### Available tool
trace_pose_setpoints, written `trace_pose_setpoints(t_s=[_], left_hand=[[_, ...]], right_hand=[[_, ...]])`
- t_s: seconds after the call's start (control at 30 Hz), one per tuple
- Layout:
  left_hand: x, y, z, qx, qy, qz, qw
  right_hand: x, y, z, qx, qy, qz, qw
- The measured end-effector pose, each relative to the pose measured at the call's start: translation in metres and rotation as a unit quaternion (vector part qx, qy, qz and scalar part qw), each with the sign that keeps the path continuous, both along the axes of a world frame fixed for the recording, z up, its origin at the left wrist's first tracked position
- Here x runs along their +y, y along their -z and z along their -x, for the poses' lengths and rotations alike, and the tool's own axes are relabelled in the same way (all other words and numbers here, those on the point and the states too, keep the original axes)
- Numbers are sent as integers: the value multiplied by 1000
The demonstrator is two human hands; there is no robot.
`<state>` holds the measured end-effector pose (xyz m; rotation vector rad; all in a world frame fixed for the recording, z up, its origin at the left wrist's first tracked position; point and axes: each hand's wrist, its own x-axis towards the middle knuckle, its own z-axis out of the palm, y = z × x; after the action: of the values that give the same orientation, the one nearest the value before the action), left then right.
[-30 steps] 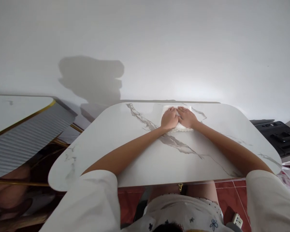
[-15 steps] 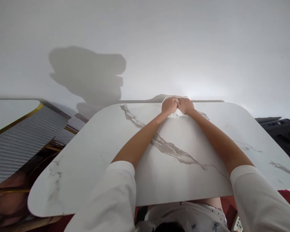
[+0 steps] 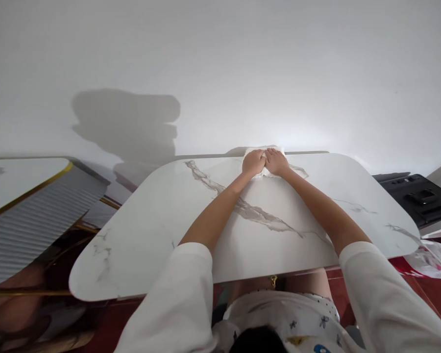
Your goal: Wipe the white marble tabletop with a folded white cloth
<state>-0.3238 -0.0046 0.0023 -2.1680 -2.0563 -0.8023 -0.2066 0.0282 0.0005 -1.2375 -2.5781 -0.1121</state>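
Observation:
At the far edge of the marble-patterned white table (image 3: 191, 220), a bunched white cloth (image 3: 267, 173) lies against the tabletop. My left hand (image 3: 253, 163) presses down on its left half, fingers closed over the fabric. Beside it, nearly touching, my right hand (image 3: 276, 162) grips the right half with its fingers laid forward over the cloth. Both arms reach straight out across the table. The cloth shows around the knuckles and between the wrists; the part under my palms is hidden.
Behind the table's far edge rises a white wall (image 3: 220, 63) bearing a shadow. To the left stands another white-topped table (image 3: 22, 176) with gold trim and a ribbed grey side. A black appliance (image 3: 419, 196) is at the right, with a clear plastic bag (image 3: 431, 257) below it.
My hands stay on the cloth at the far edge. The right fingers look straighter than before. The view has shifted, bringing more of the table's right end and the plastic bag into sight.

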Motion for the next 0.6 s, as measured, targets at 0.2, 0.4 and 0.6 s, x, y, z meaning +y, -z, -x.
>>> trace_pose_setpoints(t_s=[0.2, 0.4, 0.6], left_hand=[[-38, 5, -3, 40, 35, -7, 999], [-91, 8, -8, 65, 44, 17, 997], [-154, 7, -19, 36, 47, 22, 998]], right_hand=[[-43, 2, -10, -10, 5, 6, 1000], [-105, -4, -22, -14, -5, 9, 1000], [-163, -2, -32, 9, -12, 13, 1000]])
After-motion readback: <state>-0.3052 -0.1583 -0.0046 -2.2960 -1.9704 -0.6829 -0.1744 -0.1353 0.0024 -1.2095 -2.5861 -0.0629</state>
